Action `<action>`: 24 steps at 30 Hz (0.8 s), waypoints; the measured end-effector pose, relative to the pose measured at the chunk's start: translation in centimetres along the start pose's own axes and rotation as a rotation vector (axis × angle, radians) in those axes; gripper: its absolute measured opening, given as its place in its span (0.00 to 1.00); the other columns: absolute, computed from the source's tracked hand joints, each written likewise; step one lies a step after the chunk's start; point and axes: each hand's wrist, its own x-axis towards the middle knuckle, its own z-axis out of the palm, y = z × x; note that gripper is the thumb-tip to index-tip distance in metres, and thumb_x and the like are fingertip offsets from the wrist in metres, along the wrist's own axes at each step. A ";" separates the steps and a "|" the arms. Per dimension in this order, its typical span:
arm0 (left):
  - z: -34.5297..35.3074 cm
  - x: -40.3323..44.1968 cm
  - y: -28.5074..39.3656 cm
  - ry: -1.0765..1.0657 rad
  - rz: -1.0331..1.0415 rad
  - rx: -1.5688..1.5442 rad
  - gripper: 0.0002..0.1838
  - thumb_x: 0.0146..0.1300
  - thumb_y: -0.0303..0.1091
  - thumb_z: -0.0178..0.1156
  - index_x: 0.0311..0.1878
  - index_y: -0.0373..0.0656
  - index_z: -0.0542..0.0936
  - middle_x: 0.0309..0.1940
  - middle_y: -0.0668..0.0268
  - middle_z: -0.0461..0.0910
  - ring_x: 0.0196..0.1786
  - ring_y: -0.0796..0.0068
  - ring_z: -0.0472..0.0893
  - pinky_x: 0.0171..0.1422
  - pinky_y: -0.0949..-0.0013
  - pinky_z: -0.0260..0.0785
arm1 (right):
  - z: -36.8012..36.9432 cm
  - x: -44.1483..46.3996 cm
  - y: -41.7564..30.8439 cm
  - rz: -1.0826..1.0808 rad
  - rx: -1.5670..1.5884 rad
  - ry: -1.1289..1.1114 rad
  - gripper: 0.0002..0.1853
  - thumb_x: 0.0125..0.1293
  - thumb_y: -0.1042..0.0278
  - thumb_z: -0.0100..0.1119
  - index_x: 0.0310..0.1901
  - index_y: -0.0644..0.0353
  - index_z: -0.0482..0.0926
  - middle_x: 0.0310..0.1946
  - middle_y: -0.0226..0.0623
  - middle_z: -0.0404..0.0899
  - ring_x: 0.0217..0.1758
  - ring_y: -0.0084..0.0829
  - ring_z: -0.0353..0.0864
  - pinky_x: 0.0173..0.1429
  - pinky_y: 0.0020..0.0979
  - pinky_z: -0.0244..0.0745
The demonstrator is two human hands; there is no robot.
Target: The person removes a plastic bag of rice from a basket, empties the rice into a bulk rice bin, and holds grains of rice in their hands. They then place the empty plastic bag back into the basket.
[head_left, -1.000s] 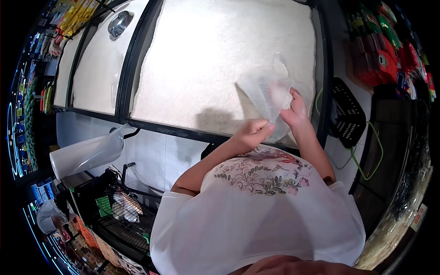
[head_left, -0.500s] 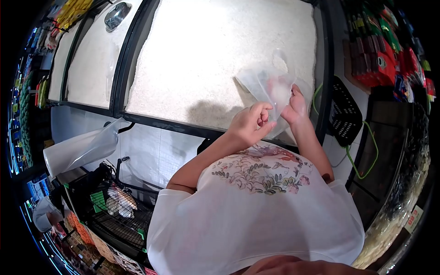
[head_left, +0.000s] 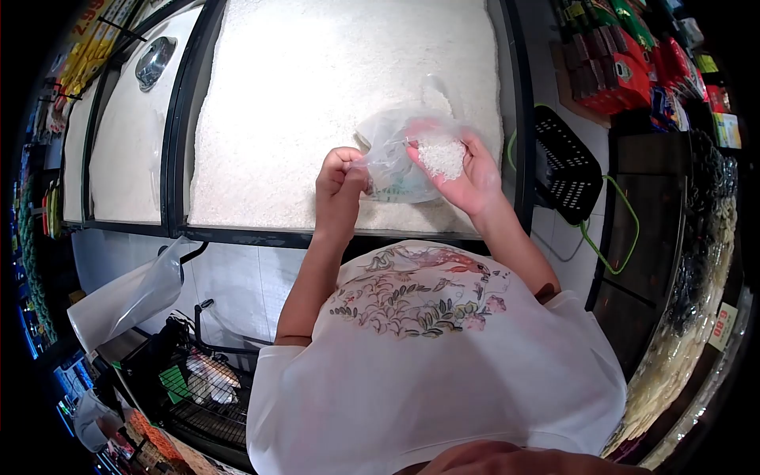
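A translucent plastic bag [head_left: 388, 170] hangs over the near part of a wide bin of white rice [head_left: 332, 71]. At its left edge, my left hand [head_left: 340, 178] is closed, pinching the plastic between thumb and fingers. My right hand [head_left: 475, 178] is palm up at the bag's right side, fingers curled around a small heap of rice [head_left: 441, 158]. Some of the film lies over the fingertips of that hand. Just beyond the bag, a translucent curved piece rests on the rice; I cannot tell whether it belongs to the bag.
Dark frames [head_left: 182, 119] divide the bins. A metal bowl [head_left: 155, 63] sits in the left bin. Below hangs a plastic bag roll [head_left: 127, 301], near a wire shopping cart [head_left: 214, 396]. A black basket [head_left: 566, 166] with a green handle stands right; red packages [head_left: 621, 79] lie beyond.
My left hand has moved left, away from my right hand, stretching the bag wider. My right palm has turned up, and its rice shows more clearly. The whole view has shifted slightly.
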 end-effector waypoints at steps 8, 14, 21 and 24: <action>-0.1 -0.1 -0.5 0.010 -0.007 -0.026 0.02 0.58 0.27 0.47 0.31 0.42 0.69 0.21 0.73 0.68 0.25 0.86 0.66 0.32 0.81 0.59 | 0.3 -0.1 0.0 0.041 0.050 -0.069 0.23 0.66 0.64 0.29 0.56 0.72 0.57 0.57 0.51 0.58 0.61 0.47 0.58 0.65 0.45 0.53; 0.9 -0.8 0.0 0.029 0.141 0.055 0.12 0.58 0.27 0.47 0.46 0.38 0.65 0.39 0.65 0.68 0.40 0.81 0.68 0.45 0.77 0.62 | 0.9 -0.8 0.8 0.110 0.065 -0.059 0.20 0.66 0.62 0.28 0.50 0.68 0.63 0.52 0.51 0.64 0.58 0.47 0.62 0.63 0.44 0.58; 4.7 -0.3 4.1 -0.002 0.350 -0.299 0.24 0.65 0.42 0.34 0.57 0.33 0.57 0.56 0.56 0.59 0.62 0.65 0.57 0.65 0.62 0.50 | 6.3 -1.1 4.0 0.189 0.070 -0.212 0.14 0.65 0.63 0.33 0.43 0.62 0.67 0.44 0.44 0.70 0.52 0.40 0.68 0.58 0.40 0.64; 3.8 2.1 4.8 0.053 0.245 -0.664 0.24 0.65 0.43 0.32 0.58 0.35 0.57 0.55 0.58 0.61 0.60 0.66 0.60 0.65 0.62 0.51 | 9.2 1.6 5.9 0.135 0.030 -0.333 0.14 0.64 0.63 0.33 0.42 0.61 0.67 0.44 0.43 0.70 0.51 0.39 0.69 0.57 0.40 0.65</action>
